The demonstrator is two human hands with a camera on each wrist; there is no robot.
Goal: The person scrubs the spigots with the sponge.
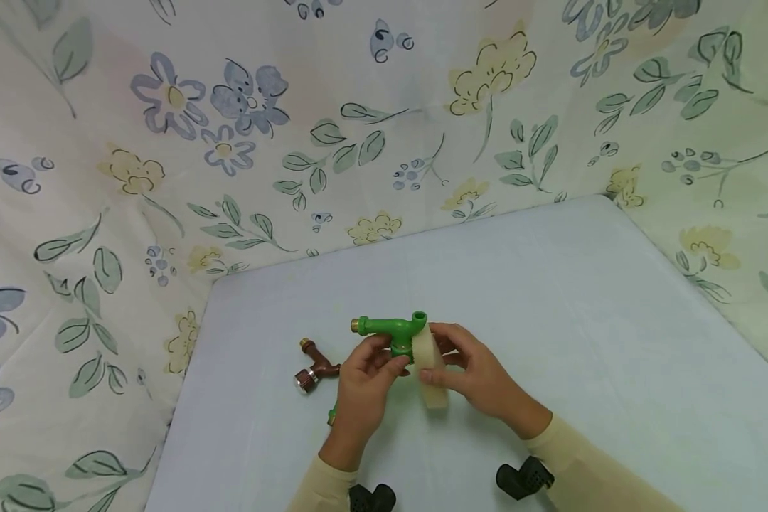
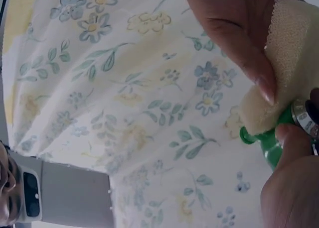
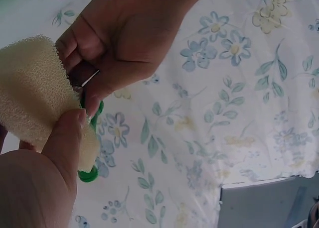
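In the head view my left hand [image 1: 366, 387] grips a green tap [image 1: 387, 326] by its lower part, raised above the table. A brass-coloured threaded end points left. My right hand [image 1: 483, 373] pinches a pale cream sponge [image 1: 432, 380] between thumb and fingers. One face of the sponge touches the outlet side of the tap. The left wrist view shows the tap's metal collar [image 2: 301, 112] by the left thumb. From the right wrist, the porous sponge [image 3: 35, 88] hides most of the tap.
On the white table [image 1: 550, 299], left of the hands, lies a brown tap [image 1: 320, 365] with a silvery end. Part of another green piece [image 1: 331, 415] shows behind my left wrist. Floral cloth [image 1: 384, 142] hangs behind the table.
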